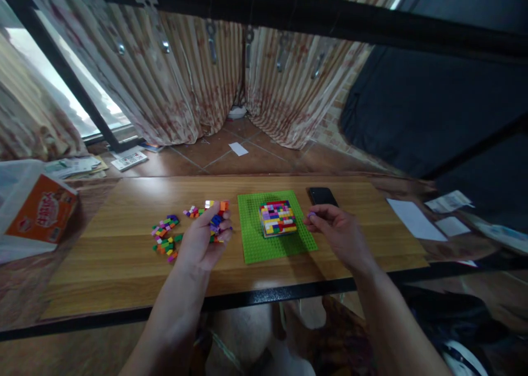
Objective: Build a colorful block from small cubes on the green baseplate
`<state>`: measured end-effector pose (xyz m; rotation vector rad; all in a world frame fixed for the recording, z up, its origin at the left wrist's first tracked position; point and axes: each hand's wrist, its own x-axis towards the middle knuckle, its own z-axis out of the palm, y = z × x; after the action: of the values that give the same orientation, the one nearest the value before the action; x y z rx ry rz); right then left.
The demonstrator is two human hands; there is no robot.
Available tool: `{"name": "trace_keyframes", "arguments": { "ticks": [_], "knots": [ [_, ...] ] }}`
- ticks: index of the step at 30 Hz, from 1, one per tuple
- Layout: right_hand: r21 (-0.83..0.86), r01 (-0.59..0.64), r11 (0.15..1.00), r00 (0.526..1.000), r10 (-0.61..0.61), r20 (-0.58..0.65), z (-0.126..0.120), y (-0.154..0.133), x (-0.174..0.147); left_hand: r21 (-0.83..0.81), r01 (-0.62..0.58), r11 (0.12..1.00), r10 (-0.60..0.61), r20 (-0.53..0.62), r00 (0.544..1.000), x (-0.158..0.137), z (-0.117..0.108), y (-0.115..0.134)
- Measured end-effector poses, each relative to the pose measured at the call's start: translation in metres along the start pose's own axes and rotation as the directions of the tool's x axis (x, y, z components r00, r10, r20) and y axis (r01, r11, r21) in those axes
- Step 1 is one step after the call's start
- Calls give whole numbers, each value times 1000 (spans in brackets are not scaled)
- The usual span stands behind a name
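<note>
My left hand [202, 235] is palm up with the fingers curled around several purple toy bricks [215, 222]. Beside and behind it on the table are loose multicoloured bricks [165, 235], some hidden by the hand. My right hand [336, 230] pinches a small purple brick [311, 214] between thumb and fingertips, just off the right side of the green baseplate [251, 238]. On that plate stands a block built of bricks [278, 218], its top a patchwork of yellow, white, pink, red and purple.
A black phone [323, 196] lies behind my right hand on the wooden table [124, 277]. A dark metal bar [264, 4] crosses above. To the left is a plastic bin [20, 211] with an orange label; paper sheets [416, 219] lie at the right.
</note>
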<state>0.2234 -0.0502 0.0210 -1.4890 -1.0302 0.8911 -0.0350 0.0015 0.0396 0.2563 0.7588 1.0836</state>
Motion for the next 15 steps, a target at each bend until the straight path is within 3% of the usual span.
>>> {"name": "trace_keyframes", "arguments": {
  "ticks": [5,10,15],
  "knots": [
    [-203,97,974,994,-86,61,-3,8,-5,35,-15,999,15,7,1000,4,2,-5],
    [-264,206,942,979,-200,48,15,12,-9,62,-14,998,14,-1,1000,8,4,-7],
    [-306,211,929,977,-207,45,31,21,-14,75,-11,997,11,9,1000,10,5,-8]
  ]
}}
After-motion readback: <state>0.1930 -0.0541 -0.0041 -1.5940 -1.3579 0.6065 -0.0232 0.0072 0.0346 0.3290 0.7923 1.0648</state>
